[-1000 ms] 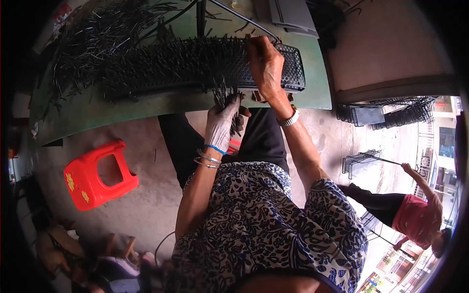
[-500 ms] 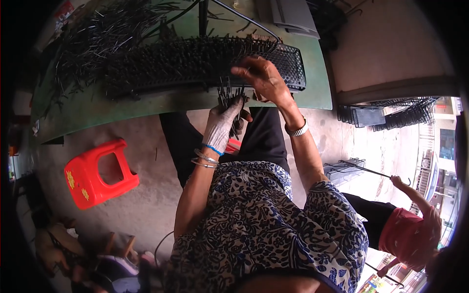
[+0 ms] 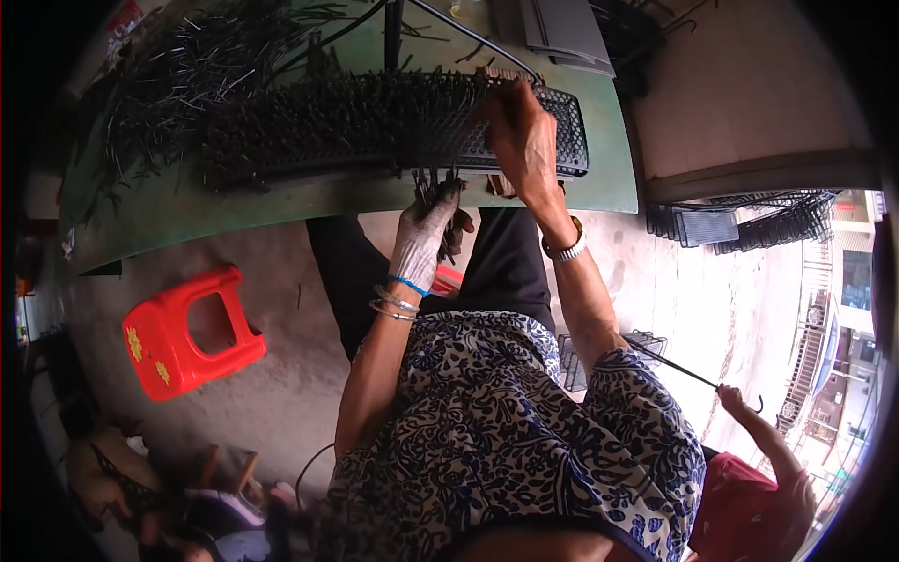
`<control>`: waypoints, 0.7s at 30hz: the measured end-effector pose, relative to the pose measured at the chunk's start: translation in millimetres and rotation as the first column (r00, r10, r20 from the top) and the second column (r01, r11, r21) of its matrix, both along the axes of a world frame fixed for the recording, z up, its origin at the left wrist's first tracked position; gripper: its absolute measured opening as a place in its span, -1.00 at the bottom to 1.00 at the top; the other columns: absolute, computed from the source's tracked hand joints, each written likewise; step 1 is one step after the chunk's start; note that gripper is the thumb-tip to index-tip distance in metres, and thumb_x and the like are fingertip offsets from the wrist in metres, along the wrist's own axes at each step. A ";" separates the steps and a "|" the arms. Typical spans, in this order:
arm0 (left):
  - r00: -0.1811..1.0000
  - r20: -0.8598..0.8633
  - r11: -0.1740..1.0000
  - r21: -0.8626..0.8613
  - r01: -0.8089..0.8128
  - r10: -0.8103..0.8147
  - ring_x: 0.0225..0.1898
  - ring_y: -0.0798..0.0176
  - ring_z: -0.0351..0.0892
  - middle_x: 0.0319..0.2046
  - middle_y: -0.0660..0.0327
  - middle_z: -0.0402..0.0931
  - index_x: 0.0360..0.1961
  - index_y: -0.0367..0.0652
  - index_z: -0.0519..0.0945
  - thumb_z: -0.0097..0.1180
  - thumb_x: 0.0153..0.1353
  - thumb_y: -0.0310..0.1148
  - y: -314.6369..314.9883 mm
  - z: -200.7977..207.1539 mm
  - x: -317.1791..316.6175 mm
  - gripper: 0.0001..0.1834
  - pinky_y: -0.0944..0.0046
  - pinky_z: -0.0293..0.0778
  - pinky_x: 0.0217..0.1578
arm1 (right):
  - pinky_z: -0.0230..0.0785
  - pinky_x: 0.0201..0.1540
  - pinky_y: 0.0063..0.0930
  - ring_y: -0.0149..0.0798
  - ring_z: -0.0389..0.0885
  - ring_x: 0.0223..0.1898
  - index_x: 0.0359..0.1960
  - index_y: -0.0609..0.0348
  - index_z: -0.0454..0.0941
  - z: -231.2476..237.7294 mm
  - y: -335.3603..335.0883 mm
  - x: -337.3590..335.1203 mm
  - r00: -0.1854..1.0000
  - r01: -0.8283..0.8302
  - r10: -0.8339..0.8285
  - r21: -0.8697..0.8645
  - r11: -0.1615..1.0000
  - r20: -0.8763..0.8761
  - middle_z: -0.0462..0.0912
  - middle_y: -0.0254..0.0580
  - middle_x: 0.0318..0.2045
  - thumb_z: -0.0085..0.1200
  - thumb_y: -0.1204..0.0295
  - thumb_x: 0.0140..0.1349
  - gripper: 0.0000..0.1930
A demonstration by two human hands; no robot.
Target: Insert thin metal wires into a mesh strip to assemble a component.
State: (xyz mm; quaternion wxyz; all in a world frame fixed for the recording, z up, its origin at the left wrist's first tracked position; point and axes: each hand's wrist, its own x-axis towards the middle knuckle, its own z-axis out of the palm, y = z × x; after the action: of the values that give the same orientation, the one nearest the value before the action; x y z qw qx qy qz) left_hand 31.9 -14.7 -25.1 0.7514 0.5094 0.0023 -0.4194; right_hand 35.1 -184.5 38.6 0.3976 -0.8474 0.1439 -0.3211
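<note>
My left hand [image 3: 426,232], in a pale knitted glove, is closed round a bunch of thin black strips [image 3: 433,190] below the table's near edge. Over the right part of a long black perforated rack [image 3: 568,124] is my bare right hand [image 3: 530,150], its fingers curled downward. They are blurred, and whatever is between them is hidden. Black strips [image 3: 328,122] stand upright, packed close, in the rack's holes across its left and middle. At its right end the bare mesh shows.
A green table [image 3: 159,225] bears the rack, a loose heap of black strips [image 3: 197,56] at far left and grey panels [image 3: 567,33] at far right. A red plastic stool [image 3: 169,351] is on the floor at left. Another person [image 3: 758,487] at right holds a hooked rod.
My right hand has turned and its fingers have curled in over the rack. My left hand has stayed nearly still with its bunch. The person at right has moved lower in view.
</note>
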 end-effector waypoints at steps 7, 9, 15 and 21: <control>0.999 -0.046 0.997 0.071 0.033 -0.029 -0.76 0.50 0.36 -0.60 0.20 0.60 -0.12 -0.18 0.60 0.11 0.30 0.00 -3.4 10.7 -2.3 -0.57 0.49 0.25 -0.75 | 0.40 -0.49 -0.33 0.00 0.60 -0.51 -0.26 0.22 0.41 -24.2 -0.6 29.7 0.972 0.098 -0.023 -0.312 0.945 0.236 0.61 0.00 -0.48 0.12 0.55 0.24 -0.87; 0.999 -0.040 0.997 0.062 0.034 -0.032 -0.77 0.50 0.35 -0.61 0.19 0.59 -0.15 -0.17 0.60 0.11 0.29 0.00 -3.2 13.2 -1.4 -0.58 0.49 0.25 -0.75 | 0.37 -0.47 -0.18 0.17 0.54 -0.46 -0.28 0.19 0.40 -25.8 3.1 30.1 0.991 0.062 -0.018 -0.326 0.943 0.135 0.53 0.03 -0.52 0.11 0.54 0.22 -0.87; 0.999 -0.042 0.992 0.123 0.034 -0.030 -0.80 0.51 0.32 -0.64 0.20 0.59 -0.29 -0.15 0.58 0.13 0.28 0.00 -1.2 13.0 -1.5 -0.61 0.48 0.20 -0.78 | 0.41 -0.41 -0.14 0.11 0.57 -0.36 -0.27 0.11 0.48 -23.3 13.0 30.2 0.998 -0.046 0.055 -0.440 0.897 0.007 0.53 -0.01 -0.34 0.11 0.48 0.16 -0.88; 0.999 -0.021 0.988 0.151 0.038 -0.035 -0.81 0.52 0.31 -0.64 0.21 0.59 -0.29 -0.15 0.57 0.13 0.28 -0.01 -4.9 11.5 -4.5 -0.62 0.47 0.16 -0.79 | 0.52 -0.28 -0.23 0.03 0.61 -0.26 -0.16 -0.07 0.62 -25.4 5.1 39.8 0.982 -0.140 0.025 -0.639 0.756 -0.186 0.51 0.12 -0.09 0.19 0.34 0.12 -0.78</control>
State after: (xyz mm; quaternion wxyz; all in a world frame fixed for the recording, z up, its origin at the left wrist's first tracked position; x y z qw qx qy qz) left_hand 27.4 -19.6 -13.6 0.7027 0.5611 0.0313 -0.4363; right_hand 74.9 -179.4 13.2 0.0798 -0.9618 0.0189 -0.2614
